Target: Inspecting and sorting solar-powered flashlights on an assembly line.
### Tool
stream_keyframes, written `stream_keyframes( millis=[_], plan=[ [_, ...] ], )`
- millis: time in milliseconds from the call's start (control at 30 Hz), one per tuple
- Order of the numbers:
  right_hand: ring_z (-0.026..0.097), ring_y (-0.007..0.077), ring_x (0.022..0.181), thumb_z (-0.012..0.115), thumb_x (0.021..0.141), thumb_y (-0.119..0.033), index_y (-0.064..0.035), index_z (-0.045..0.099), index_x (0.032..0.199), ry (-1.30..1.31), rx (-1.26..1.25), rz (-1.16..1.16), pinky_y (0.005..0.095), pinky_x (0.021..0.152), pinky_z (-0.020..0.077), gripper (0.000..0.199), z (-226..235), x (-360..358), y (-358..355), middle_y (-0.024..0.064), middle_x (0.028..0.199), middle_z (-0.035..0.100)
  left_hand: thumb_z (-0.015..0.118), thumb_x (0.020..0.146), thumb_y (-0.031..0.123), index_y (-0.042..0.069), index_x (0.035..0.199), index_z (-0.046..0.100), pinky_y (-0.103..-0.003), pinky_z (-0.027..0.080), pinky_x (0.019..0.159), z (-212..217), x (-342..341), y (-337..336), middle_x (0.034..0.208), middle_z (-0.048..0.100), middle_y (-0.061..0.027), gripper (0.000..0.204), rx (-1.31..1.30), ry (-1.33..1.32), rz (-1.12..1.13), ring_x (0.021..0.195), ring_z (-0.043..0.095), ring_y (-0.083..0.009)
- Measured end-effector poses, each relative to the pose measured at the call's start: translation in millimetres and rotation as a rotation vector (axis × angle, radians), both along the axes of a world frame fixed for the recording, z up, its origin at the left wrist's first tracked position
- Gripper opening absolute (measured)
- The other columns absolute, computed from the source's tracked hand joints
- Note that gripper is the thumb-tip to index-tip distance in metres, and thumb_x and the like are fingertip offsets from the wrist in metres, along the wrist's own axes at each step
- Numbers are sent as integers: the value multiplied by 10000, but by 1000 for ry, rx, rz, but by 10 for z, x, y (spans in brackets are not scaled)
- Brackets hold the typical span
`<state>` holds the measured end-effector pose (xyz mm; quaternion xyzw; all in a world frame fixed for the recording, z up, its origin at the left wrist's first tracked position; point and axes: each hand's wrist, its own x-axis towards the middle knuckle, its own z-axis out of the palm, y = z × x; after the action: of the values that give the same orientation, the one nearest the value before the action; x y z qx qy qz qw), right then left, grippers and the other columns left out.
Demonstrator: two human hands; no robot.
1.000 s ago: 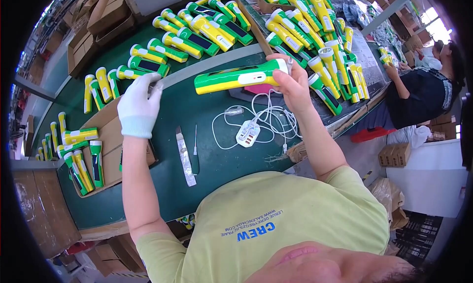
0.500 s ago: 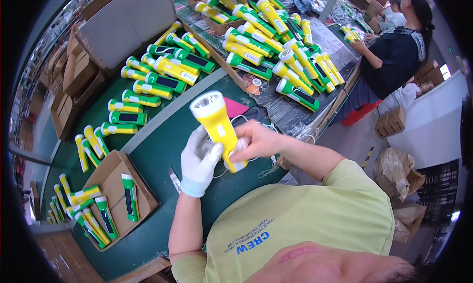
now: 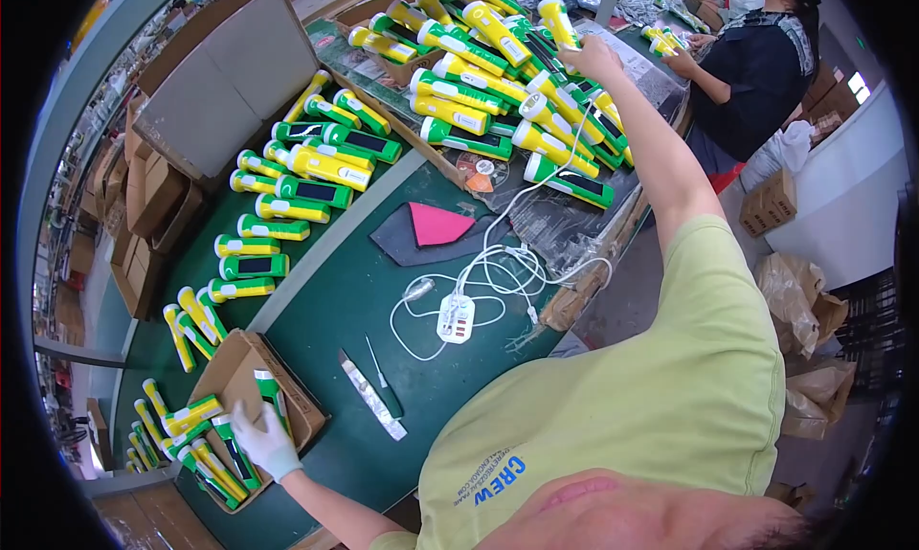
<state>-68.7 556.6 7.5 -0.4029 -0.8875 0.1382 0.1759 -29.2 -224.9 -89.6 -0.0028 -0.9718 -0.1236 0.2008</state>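
At the far pile, my bare right hand [image 3: 595, 60] is closed round the lower end of a yellow flashlight [image 3: 558, 22], its white-rimmed head pointing away from me. My left hand [image 3: 265, 443], in a white glove, reaches over the cardboard tray [image 3: 308, 418] at the lower left. Its fingers are apart, beside a green flashlight [image 3: 273, 397] with a dark panel and next to another green flashlight [image 3: 237, 451]. Whether the fingertips touch either one is hard to tell. More yellow and green flashlights lie at the tray's left end.
A white charger hub [image 3: 456, 318] with tangled cables lies mid-table. Nearby are a pink cloth piece [image 3: 438, 224], a foil-wrapped blade [image 3: 373, 397] and a thin screwdriver [image 3: 385, 382]. Rows of flashlights [image 3: 321, 191] lie beyond the metal strip. A co-worker [image 3: 756, 71] stands at far right.
Both hands were together on a yellow flashlight before my chest. Now my right hand is out at the far pile with a yellow flashlight, and my left has moved down-left to the tray.
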Motion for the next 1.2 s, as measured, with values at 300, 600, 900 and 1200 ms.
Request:
stream_keyframes(
  millis=[300, 600, 900, 1200],
  plan=[
    [582, 289, 1177, 595, 798, -233, -187, 632, 1239, 82, -68, -120, 419, 988, 453, 445, -503, -53, 352, 126, 1252, 618, 732, 790, 296, 28, 1224, 531, -395, 468, 909, -154, -136, -206, 1098, 650, -200, 548, 207, -618, -9, 1026, 630, -325],
    [674, 217, 851, 608, 874, -205, 16, 669, 1071, 390, -344, -19, 354, 731, 501, 302, -826, 249, 838, 96, 944, 672, 543, 947, 405, 31, 1215, 549, -269, 471, 640, 316, -103, 66, 922, 606, -41, 460, 958, -221, -117, 714, 569, -131],
    [698, 198, 746, 723, 791, -343, 3, 674, 1089, 446, -495, -140, 327, 730, 524, 459, -608, 128, 427, 103, 971, 694, 605, 855, 589, 2, 1199, 471, -259, 467, 603, 672, 222, 1310, 849, 574, -48, 693, 1183, -598, -616, 690, 576, -127],
    [681, 253, 901, 814, 658, -298, -46, 732, 914, 288, -224, -202, 363, 813, 513, 368, -982, 502, 748, 132, 932, 717, 697, 860, 286, 2, 1173, 460, -310, 494, 770, 776, 267, 1622, 983, 588, -107, 485, 1258, -641, -589, 851, 577, -159]
  ],
)
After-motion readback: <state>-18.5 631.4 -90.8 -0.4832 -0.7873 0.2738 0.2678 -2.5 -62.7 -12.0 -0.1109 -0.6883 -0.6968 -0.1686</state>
